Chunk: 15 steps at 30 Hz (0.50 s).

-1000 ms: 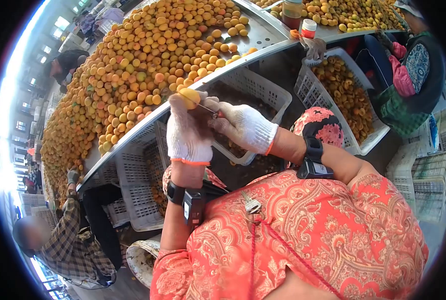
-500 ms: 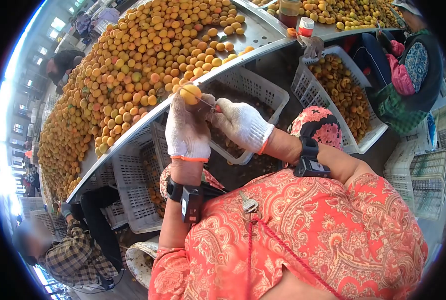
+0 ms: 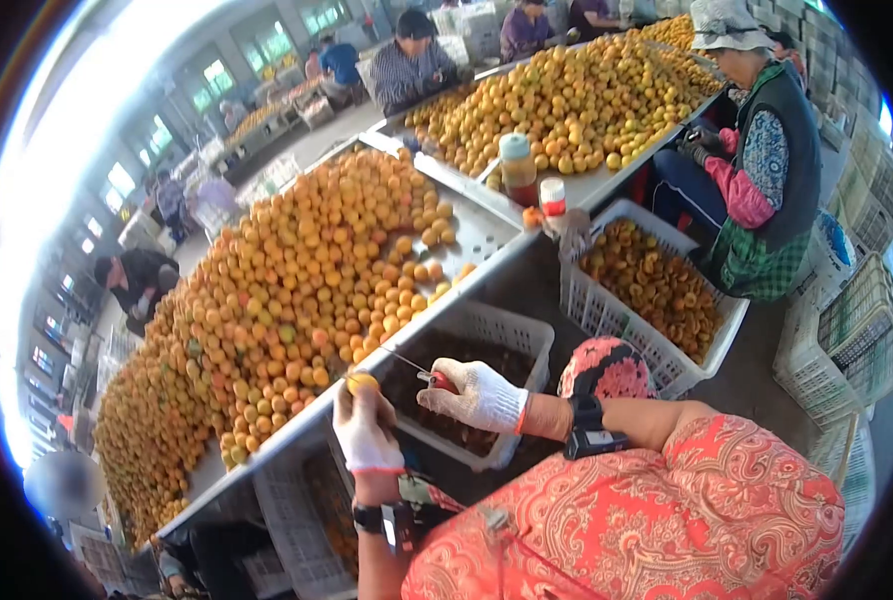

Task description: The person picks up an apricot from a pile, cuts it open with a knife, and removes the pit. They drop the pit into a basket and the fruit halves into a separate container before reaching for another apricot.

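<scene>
Beside the near edge of the metal worktop [image 3: 479, 232], the person's L hand [image 3: 365, 436], in a white knit glove, has one apricot [image 3: 364, 384] pinched btwn thumb & fingers. Their R hand [image 3: 481, 398], also gloved, is curled round the red handle [image 3: 444, 382] of a thin-bladed tool.

Main change vs. a moment ago: the hands were close together w/ the blade up against the fruit; now they're apart, and the blade [image 3: 405, 359] is off the apricot, its tip angled up toward the worktop rim. So the L hand alone has the fruit, prob. a brief break in contact w/ the tool. Can't tell if the skin is cut; the L fingers hide the underside.

View has also tipped up, so more of the hall shows, incl. a second apricot pile [image 3: 567, 105] on the far section, w/ a co-worker [image 3: 775, 165] seated next to it. Nearest pile [image 3: 287, 290] lies just past the held fruit. Below the edge, nr the R hand, is a white crate [image 3: 507, 325] w/ dark contents; farther R, another crate [image 3: 607, 318] holds opened apricots [image 3: 657, 290]. A jar of brown liquid [image 3: 518, 172] & a white-capped tub [image 3: 553, 197] stand at the worktop's corner.
</scene>
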Tool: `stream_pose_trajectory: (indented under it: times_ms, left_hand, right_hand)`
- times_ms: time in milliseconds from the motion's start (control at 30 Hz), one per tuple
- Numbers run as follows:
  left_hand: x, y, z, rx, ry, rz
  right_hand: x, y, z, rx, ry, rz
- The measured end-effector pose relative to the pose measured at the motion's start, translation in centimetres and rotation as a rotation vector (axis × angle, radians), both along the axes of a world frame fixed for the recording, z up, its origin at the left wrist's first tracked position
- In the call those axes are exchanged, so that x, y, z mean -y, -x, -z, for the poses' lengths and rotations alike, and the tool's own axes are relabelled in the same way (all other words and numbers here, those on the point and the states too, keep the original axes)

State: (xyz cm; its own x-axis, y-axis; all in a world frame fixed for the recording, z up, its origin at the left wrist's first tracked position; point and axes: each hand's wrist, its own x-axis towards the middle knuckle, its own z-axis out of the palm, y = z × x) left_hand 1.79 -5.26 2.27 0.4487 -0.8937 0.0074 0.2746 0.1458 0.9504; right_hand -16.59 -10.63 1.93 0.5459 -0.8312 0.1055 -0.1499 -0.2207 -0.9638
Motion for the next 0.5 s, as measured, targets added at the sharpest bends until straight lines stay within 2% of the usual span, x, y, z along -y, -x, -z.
stream_pose_trajectory:
  times_ms: [67,133,200,267,300,333,367,433,500]
  left_hand:
    - [-0.4,1.7,-0.8,0.128,-0.02,0.138]
    - [-1.0,3.7,-1.5,0.327,-0.037,0.273]
    - [-0.1,3.8,0.7,0.526,0.191,0.239]
    - [-0.1,3.7,0.9,0.532,0.201,0.232]
    - [-0.3,3.6,0.6,0.445,0.146,0.265]
    - [-0.6,3.7,0.3,0.36,0.09,0.299]
    - [-1.0,4.1,-0.6,0.362,0.086,0.305]
    - [-1.6,5.3,-2.9,0.057,-0.097,0.269]
    - [-1.2,4.6,-2.0,-0.125,-0.012,0.29]
  right_hand:
    - [1.0,-0.3,0.0,0.072,0.05,0.058]
    - [1.7,-0.2,-0.6,0.105,0.032,-0.042]
    - [1.6,-0.3,-0.8,0.102,0.022,-0.063]
    - [0.8,0.3,-2.2,0.251,-0.39,-0.175]
    - [0.8,-0.4,-1.2,0.359,-0.438,-0.166]
    - [0.6,-0.7,-0.9,0.362,-0.441,-0.162]
    - [0.4,-0.8,-0.7,0.446,-0.466,-0.169]
    - [0.1,-0.6,-0.8,0.529,-0.489,-0.174]
    - [-0.3,0.0,-1.4,0.542,-0.588,-0.169]
